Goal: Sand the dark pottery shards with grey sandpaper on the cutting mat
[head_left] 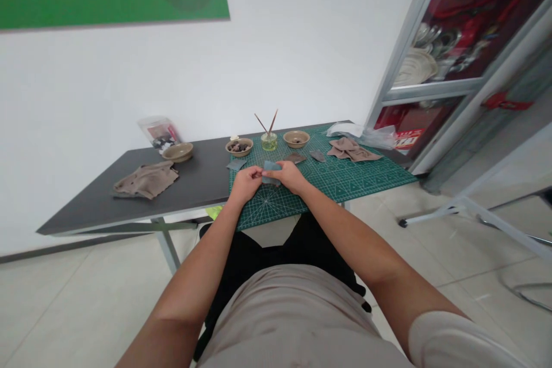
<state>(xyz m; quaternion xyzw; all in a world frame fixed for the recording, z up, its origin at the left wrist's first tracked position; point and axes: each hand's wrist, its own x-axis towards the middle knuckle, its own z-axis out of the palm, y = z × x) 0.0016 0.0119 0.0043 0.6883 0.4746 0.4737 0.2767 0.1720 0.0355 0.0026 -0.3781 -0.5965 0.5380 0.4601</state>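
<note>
Above the green cutting mat (345, 178), my right hand (292, 177) is closed on a small blue-grey sheet (272, 166) that looks like sandpaper, thumb across its face. My left hand (247, 184) meets it from the left, fingertips pinched at the sheet's edge. Whatever the left fingertips hold is too small to make out. Close by on the mat lie another blue-grey piece (237, 164), a brown piece (296, 158) and a grey piece (318, 156). Behind the hands is a bowl (239, 153) of dark, nut-like lumps.
A glass jar (269, 142) of yellowish liquid holds two thin brushes. Right of it are a shallow bowl (296, 138), a crumpled brown cloth (351, 149) and clear plastic (377, 136). On the left stand another bowl (178, 152), a grey-brown cloth (146, 180) and a plastic bag (158, 131).
</note>
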